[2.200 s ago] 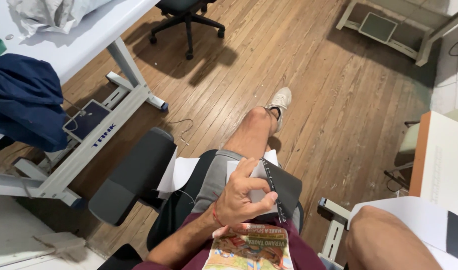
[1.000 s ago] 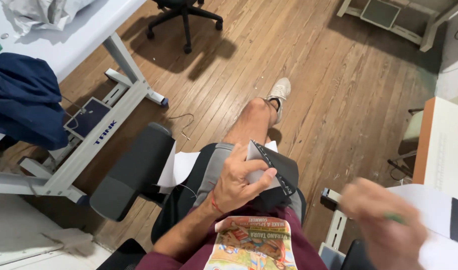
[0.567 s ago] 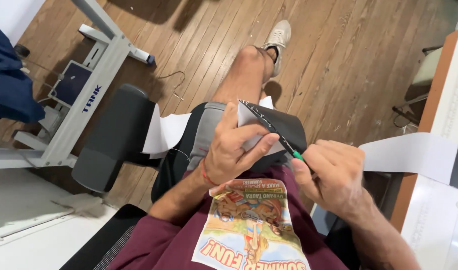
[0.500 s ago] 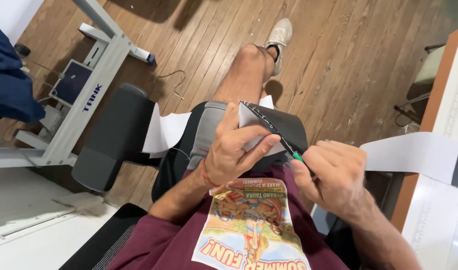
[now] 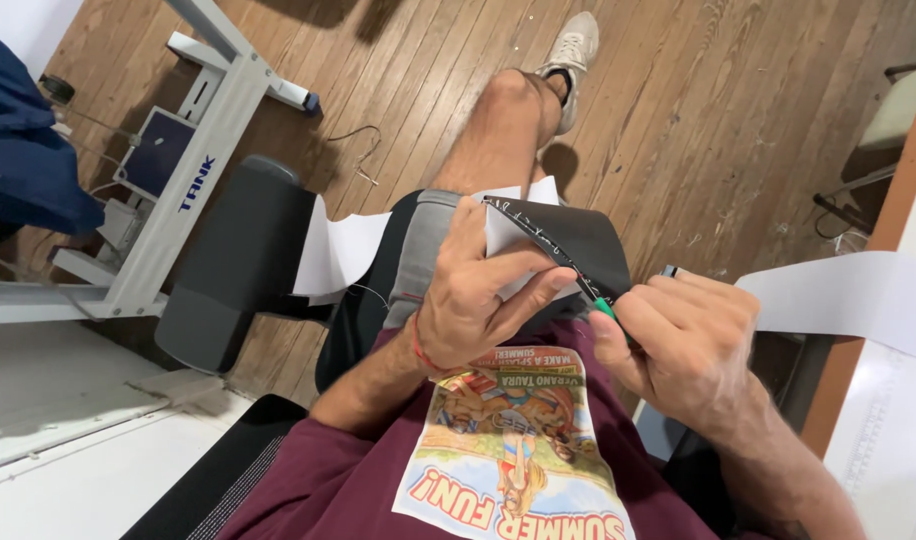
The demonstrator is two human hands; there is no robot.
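I sit with a folded piece of black fabric with a white underside [image 5: 578, 240] over my lap. My left hand [image 5: 473, 295] pinches its stitched edge, thumb and fingers closed on the fold. My right hand [image 5: 683, 345] grips a small green-handled tool [image 5: 603, 307], its thin tip laid against the seam of white stitches along the fabric's edge. The two hands are close together above my thigh.
A grey chair armrest [image 5: 233, 265] with white sheets [image 5: 338, 255] is at my left. A white sewing table frame [image 5: 193, 175] and dark blue cloth [image 5: 28, 170] lie further left. A white sheet [image 5: 848, 295] hangs off a table at right. Wooden floor lies below.
My right hand came in from the right with the green tool and set it on the seam. The view tilted down; my left hand kept hold of the fabric.
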